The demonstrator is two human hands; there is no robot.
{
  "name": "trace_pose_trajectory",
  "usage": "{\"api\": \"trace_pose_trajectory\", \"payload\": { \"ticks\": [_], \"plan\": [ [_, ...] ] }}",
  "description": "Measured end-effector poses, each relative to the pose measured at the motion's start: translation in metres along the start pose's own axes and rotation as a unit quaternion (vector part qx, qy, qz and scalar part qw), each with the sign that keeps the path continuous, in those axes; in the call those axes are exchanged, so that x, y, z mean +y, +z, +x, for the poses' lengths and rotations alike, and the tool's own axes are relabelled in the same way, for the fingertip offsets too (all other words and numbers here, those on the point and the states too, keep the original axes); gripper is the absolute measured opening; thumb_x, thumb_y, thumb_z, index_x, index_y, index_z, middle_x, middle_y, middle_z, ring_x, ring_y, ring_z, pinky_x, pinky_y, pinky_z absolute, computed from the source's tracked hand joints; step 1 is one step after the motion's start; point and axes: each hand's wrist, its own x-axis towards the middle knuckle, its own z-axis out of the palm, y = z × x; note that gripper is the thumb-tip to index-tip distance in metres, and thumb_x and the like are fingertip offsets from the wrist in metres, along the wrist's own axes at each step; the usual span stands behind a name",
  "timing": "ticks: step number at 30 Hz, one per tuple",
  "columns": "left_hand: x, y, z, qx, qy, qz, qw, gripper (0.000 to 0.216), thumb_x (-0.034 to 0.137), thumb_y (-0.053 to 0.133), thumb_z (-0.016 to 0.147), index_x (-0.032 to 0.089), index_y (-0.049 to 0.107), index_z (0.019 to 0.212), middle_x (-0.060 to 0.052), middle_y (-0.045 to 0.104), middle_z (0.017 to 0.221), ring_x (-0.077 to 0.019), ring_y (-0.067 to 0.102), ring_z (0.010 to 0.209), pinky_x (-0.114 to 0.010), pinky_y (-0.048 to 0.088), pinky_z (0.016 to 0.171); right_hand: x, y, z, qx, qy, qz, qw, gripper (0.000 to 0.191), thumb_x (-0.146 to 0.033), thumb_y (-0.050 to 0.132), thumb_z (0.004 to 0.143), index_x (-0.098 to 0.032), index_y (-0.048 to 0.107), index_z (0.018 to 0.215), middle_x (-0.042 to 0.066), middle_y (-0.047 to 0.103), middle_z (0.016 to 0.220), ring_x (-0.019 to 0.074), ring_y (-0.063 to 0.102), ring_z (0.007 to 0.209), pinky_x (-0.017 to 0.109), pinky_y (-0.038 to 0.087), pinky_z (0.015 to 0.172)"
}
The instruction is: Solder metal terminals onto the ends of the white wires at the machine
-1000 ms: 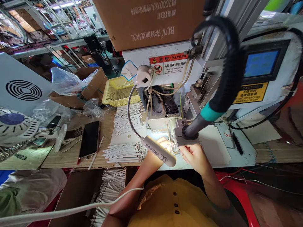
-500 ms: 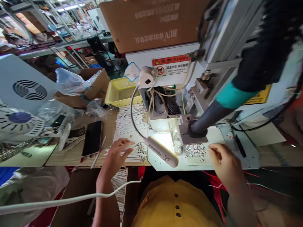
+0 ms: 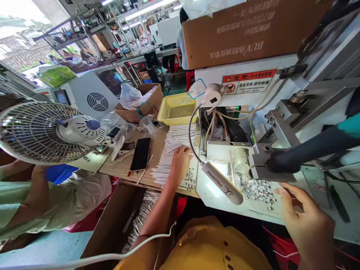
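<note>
Left hand (image 3: pixel 180 160) stretches over white strips (image 3: pixel 180 135), right hand (image 3: pixel 308 215) half-curls — each grip's closure and hold unclear.

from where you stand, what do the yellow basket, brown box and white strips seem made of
Yellow basket: likely plastic, faintly glossy, by its even colour and perforations.
Brown box: matte cardboard, by its dull, printed face.
White strips: matte, thin and straight, perhaps coated wire; can't tell.

Your left hand (image 3: pixel 180 165) covers some white strips (image 3: pixel 180 132) near the tabletop's (image 3: pixel 159 142) right edge, so no clue if you're gripping one. Those bits (image 3: pixel 260 193) by the base plate's (image 3: pixel 209 192) front edge are too tiny to make out, and the brown carton (image 3: pixel 239 37) gets cropped up top.
</note>
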Motion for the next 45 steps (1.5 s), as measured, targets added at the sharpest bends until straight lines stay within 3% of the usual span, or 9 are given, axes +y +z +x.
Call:
{"api": "trace_pose_trajectory", "payload": {
  "ticks": [6,15,20,23,27,29,34,38,45],
  "plan": [
    [-0.010,-0.004,-0.001,-0.014,-0.010,-0.057,0.998,0.008,0.014,0.054,0.084,0.018,0.058,0.078,-0.004,0.060,0.086,-0.0197,0.054,0.085,-0.031,0.044,0.079,0.001,-0.001,0.000,-0.022,-0.025,0.084,0.996,0.034,-0.044,0.051,0.090,-0.016,0.071,0.088,0.005,0.071,0.080,0.0161,0.065,0.061,0.024,0.046,0.060],
    [-0.004,-0.008,0.001,-0.046,-0.013,-0.002,0.999,0.013,0.016,0.048,0.088,0.018,0.058,0.081,-0.006,0.058,0.088,-0.0209,0.054,0.087,-0.034,0.042,0.081,0.002,0.002,-0.007,-0.116,0.137,0.194,0.964,0.032,-0.052,0.062,0.078,-0.021,0.066,0.079,0.001,0.070,0.071,0.0160,0.065,0.060,0.022,0.048,0.060],
    [-0.007,-0.014,0.000,0.018,0.011,-0.067,0.998,0.015,0.014,0.042,0.089,0.018,0.056,0.083,-0.006,0.058,0.084,-0.0197,0.055,0.081,-0.032,0.043,0.076,-0.004,0.003,-0.002,-0.170,0.151,0.267,0.936,0.025,-0.044,0.057,0.083,-0.020,0.063,0.080,0.002,0.067,0.067,0.0141,0.061,0.055,0.021,0.048,0.055],
    [0.009,-0.022,-0.007,0.046,0.044,-0.144,0.987,0.020,0.011,0.039,0.088,0.018,0.058,0.088,-0.006,0.060,0.089,-0.0180,0.056,0.083,-0.029,0.044,0.074,-0.018,0.005,0.002,-0.229,0.162,0.355,0.892,0.024,-0.041,0.053,0.087,-0.019,0.059,0.080,0.002,0.063,0.064,0.0127,0.056,0.052,0.021,0.044,0.047],
    [0.050,-0.021,-0.022,-0.087,0.134,-0.252,0.954,0.031,0.003,0.039,0.082,0.020,0.064,0.083,-0.003,0.065,0.089,-0.0163,0.059,0.084,-0.028,0.046,0.077,-0.038,0.017,0.005,-0.283,0.200,0.448,0.824,0.028,-0.044,0.049,0.090,-0.018,0.054,0.079,0.000,0.058,0.063,0.0086,0.046,0.041,0.021,0.037,0.039],
    [0.069,-0.012,-0.028,-0.127,0.156,-0.265,0.943,0.031,0.004,0.040,0.082,0.020,0.066,0.076,-0.003,0.065,0.082,-0.0170,0.060,0.081,-0.030,0.047,0.080,-0.044,0.025,0.006,-0.292,0.215,0.464,0.808,0.032,-0.045,0.049,0.090,-0.018,0.051,0.073,-0.002,0.054,0.058,0.0073,0.043,0.037,0.021,0.034,0.038],
    [0.093,0.002,-0.032,-0.147,0.138,-0.266,0.943,0.027,0.012,0.044,0.086,0.020,0.062,0.067,-0.001,0.059,0.061,-0.0171,0.057,0.068,-0.029,0.050,0.072,-0.047,0.034,0.007,-0.295,0.234,0.500,0.780,0.037,-0.048,0.051,0.088,-0.019,0.043,0.066,-0.005,0.046,0.055,0.0055,0.040,0.033,0.020,0.026,0.033],
    [0.100,0.000,-0.028,-0.122,0.139,-0.285,0.941,0.031,0.013,0.041,0.089,0.020,0.057,0.063,-0.001,0.056,0.059,-0.0160,0.057,0.069,-0.027,0.049,0.069,-0.048,0.037,0.006,-0.289,0.228,0.504,0.781,0.037,-0.046,0.051,0.088,-0.019,0.042,0.065,-0.006,0.042,0.052,0.0049,0.036,0.033,0.020,0.023,0.033],
    [0.102,0.002,-0.026,-0.080,0.156,-0.292,0.940,0.024,0.015,0.042,0.086,0.020,0.053,0.066,-0.002,0.061,0.068,-0.0151,0.055,0.065,-0.028,0.048,0.062,-0.048,0.037,0.003,-0.275,0.213,0.461,0.816,0.037,-0.045,0.051,0.088,-0.020,0.039,0.063,-0.006,0.037,0.049,0.0063,0.033,0.035,0.021,0.023,0.034]
  ]
}}
